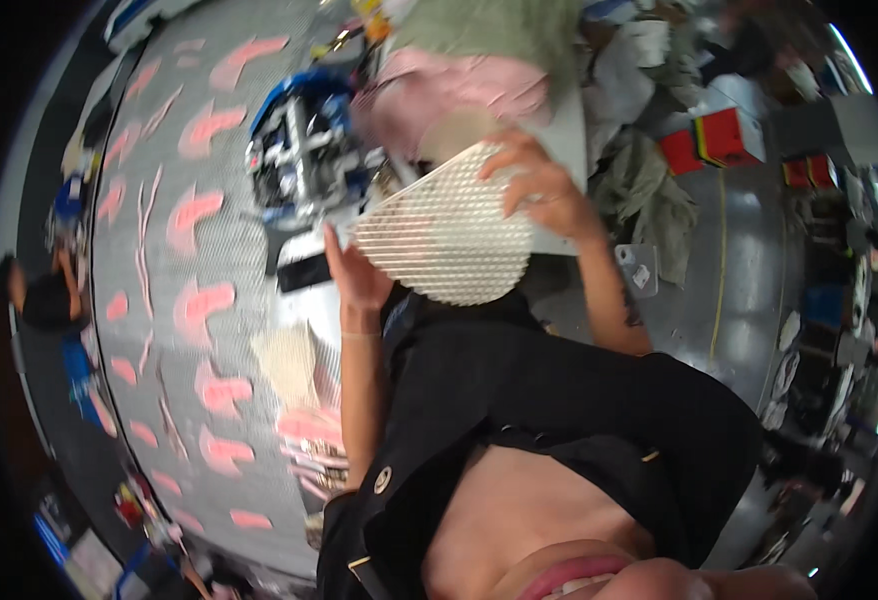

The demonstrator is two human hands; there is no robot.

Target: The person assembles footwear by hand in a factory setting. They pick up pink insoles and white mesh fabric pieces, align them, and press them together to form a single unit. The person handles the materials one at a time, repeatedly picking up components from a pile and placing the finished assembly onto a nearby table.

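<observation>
A cream fabric panel with a raised, waffle-like texture (449, 235) is held up in front of my chest. It has one straight upper edge and a rounded lower side. My right hand (539, 185) grips its upper right edge, fingers bent over the front. At the panel's left corner is my left hand (361, 275), thumb pointing up; its other fingers are partly hidden by the panel. Just beyond the panel lies a heap of pink cloth (459, 90). A blue and silver machine (304, 150) stands to the left of that heap.
A long grey ribbed table (159, 330) on the left carries several pink cut pieces (199, 215). Cream pieces (287, 365) lie beside my left forearm. A red box (714, 140) and grey-green cloth (649, 185) are at the right. Another person (47, 295) is at the far left.
</observation>
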